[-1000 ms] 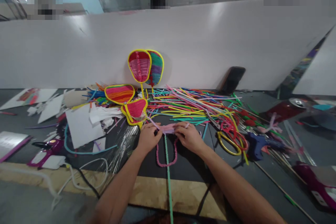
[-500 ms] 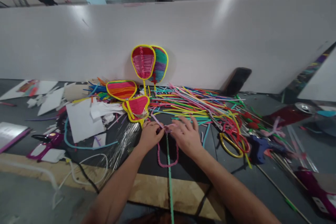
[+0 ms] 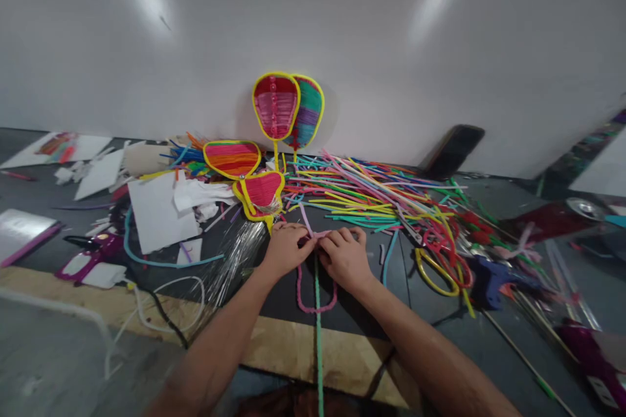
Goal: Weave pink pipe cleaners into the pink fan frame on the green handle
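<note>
My left hand (image 3: 288, 251) and my right hand (image 3: 346, 257) meet over the dark table, both closed with fingertips pinching a light pink pipe cleaner (image 3: 306, 219). One end of it sticks up past my left fingers. Below hangs a darker pink pipe cleaner loop (image 3: 298, 290), its top hidden by my fingers. A twisted green pipe cleaner stem (image 3: 319, 339) runs from between my hands, through the loop and down over the table's front edge. Ahead of my left hand lies a yellow-edged pink shape (image 3: 264, 192) made of pipe cleaners.
Two fan shapes, one pink (image 3: 275, 104) and one teal (image 3: 312, 107), lean on the white partition (image 3: 147, 65). Loose pipe cleaners (image 3: 362, 189) spread behind my hands. Scissors (image 3: 435, 273), a blue glue gun (image 3: 491, 280) and a can (image 3: 538, 218) lie right; silver tinsel (image 3: 232, 257) lies left.
The view has shifted slightly. My right fingers have drawn in closer to my left ones, and the pink pipe cleaner's free end stands more upright.
</note>
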Demonstrator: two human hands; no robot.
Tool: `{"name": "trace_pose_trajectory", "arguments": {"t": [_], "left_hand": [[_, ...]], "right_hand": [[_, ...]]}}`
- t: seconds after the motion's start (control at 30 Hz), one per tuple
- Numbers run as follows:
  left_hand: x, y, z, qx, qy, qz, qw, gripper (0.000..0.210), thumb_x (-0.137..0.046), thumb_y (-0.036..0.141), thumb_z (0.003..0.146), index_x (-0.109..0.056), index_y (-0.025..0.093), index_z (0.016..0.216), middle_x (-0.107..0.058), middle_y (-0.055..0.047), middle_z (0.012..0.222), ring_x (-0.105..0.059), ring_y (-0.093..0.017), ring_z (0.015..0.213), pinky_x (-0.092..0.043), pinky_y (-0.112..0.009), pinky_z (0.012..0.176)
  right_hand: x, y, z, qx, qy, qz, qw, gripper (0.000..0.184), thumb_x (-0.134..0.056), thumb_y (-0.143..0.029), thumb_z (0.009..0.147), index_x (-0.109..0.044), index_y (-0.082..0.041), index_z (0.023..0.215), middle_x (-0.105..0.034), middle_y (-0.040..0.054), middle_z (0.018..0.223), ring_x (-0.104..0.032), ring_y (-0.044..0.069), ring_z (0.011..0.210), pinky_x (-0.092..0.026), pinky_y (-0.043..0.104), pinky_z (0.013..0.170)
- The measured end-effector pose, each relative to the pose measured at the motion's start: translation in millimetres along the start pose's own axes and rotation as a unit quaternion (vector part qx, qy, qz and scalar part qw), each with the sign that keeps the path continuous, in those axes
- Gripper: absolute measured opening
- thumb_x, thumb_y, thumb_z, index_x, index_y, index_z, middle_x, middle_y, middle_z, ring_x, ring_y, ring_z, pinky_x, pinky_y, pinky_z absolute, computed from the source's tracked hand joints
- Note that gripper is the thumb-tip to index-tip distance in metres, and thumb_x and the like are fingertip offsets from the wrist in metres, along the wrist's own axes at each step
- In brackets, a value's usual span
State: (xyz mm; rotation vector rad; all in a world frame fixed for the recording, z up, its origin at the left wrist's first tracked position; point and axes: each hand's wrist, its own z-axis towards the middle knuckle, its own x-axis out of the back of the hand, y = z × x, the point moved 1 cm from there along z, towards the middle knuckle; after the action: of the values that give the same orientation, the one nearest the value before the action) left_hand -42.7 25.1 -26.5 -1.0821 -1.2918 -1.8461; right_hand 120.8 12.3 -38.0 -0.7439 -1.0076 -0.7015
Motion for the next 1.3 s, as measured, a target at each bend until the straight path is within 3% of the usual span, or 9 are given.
{"name": "trace_pose_trajectory", "arguments": {"t": [0.17, 0.33, 0.53, 0.77, 1.03, 1.17, 1.3], "left_hand": [[0.7, 1, -2, -0.004, 0.008, -0.02, 1.0, 0.016, -0.057, 0.03, 0.079, -0.069, 0.022, 0.074, -0.072, -0.002, 0.091, -0.062, -0.019, 0.089, -0.032, -0.039, 0.091], [1.6, 1, -4, -0.012, -0.013, -0.017, 1.0, 0.017, -0.054, 0.031, 0.081, -0.071, 0.024, 0.081, -0.072, -0.001, 0.097, -0.06, -0.019, 0.095, -0.028, -0.04, 0.094], [-2.1, 1, -3, 0.031, -0.002, -0.007, 0.999, 0.016, -0.054, 0.028, 0.079, -0.07, 0.024, 0.078, -0.072, -0.001, 0.095, -0.061, -0.019, 0.093, -0.024, -0.043, 0.098], [-2.6, 1, -2, 0.052, -0.008, 0.007, 0.999, 0.016, -0.055, 0.022, 0.073, -0.07, 0.021, 0.079, -0.072, -0.004, 0.097, -0.062, -0.022, 0.095, -0.026, -0.044, 0.099], [-1.0, -2, -2, 0.041, 0.014, -0.042, 0.998, 0.015, -0.056, 0.018, 0.069, -0.069, 0.019, 0.078, -0.072, -0.005, 0.096, -0.063, -0.024, 0.093, -0.035, -0.045, 0.096], [3.8, -5, -2, 0.021, 0.03, -0.074, 0.997, 0.013, -0.056, 0.015, 0.067, -0.068, 0.017, 0.074, -0.072, -0.006, 0.091, -0.064, -0.021, 0.087, -0.047, -0.036, 0.085], [10.6, -5, -4, -0.007, 0.072, -0.112, 0.991, 0.012, -0.056, 0.016, 0.069, -0.066, 0.017, 0.075, -0.07, -0.006, 0.09, -0.064, -0.019, 0.087, -0.049, -0.032, 0.082]], "right_hand": [[-1, -1, 0, -0.016, 0.005, -0.012, 1.0, 0.012, -0.061, -0.022, 0.077, -0.062, -0.021, 0.089, -0.068, 0.0032, 0.088, -0.049, 0.021, 0.088, -0.019, 0.042, 0.086], [1, 3, 1, -0.005, 0.012, 0.005, 1.0, 0.01, -0.055, -0.021, 0.086, -0.064, -0.023, 0.088, -0.069, 0.0019, 0.086, -0.05, 0.018, 0.084, -0.02, 0.039, 0.085], [9, 11, 0, 0.011, 0.005, 0.015, 1.0, 0.016, -0.051, -0.02, 0.089, -0.065, -0.024, 0.085, -0.069, 0.0016, 0.083, -0.05, 0.017, 0.085, -0.019, 0.039, 0.088], [5, 17, -2, 0.025, -0.026, 0.018, 0.999, 0.012, -0.054, -0.02, 0.086, -0.066, -0.024, 0.086, -0.067, 0.0029, 0.093, -0.049, 0.02, 0.091, -0.028, 0.039, 0.083], [-3, 31, -4, -0.019, 0.014, 0.194, 0.981, 0.014, -0.058, -0.015, 0.08, -0.07, -0.022, 0.081, -0.063, 0.0077, 0.111, -0.051, 0.024, 0.106, -0.043, 0.041, 0.089], [-2, 38, -5, -0.063, -0.001, 0.269, 0.961, 0.013, -0.059, -0.014, 0.076, -0.069, -0.022, 0.079, -0.061, 0.0085, 0.115, -0.055, 0.022, 0.109, -0.044, 0.039, 0.092], [8, 38, -3, -0.091, -0.019, 0.331, 0.939, 0.012, -0.057, -0.015, 0.076, -0.067, -0.022, 0.078, -0.063, 0.0079, 0.11, -0.056, 0.02, 0.111, -0.046, 0.034, 0.089]]}}
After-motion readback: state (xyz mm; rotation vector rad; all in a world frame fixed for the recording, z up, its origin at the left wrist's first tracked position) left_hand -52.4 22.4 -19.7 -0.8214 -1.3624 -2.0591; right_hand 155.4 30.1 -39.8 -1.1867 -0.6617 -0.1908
